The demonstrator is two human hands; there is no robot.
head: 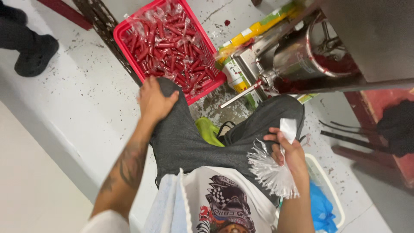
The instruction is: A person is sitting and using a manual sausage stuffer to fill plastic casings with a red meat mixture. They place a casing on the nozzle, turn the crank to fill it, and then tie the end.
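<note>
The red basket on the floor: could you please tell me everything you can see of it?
The red basket is a rectangular plastic crate with perforated walls, lying at an angle on the speckled pale floor. It is heaped with red-filled tubes in clear plastic wrap. Its near corner lies close to the person's left knee, where the left hand rests; no hand touches it.

- Metal machine at 1 o'clock: cut off by the top and right edges, body shape can't be read.
- Red basket at 12 o'clock: far corner cropped by the top edge; packed red tubes too many to count.
- Black shoe at 10 o'clock: wearer out of frame.
- Right hand: fingertips hidden behind the bunch of clear bags.
- White bin at 5 o'clock: mostly behind the right forearm.
- Dark object at 3 o'clock: cropped, unidentifiable.
</note>
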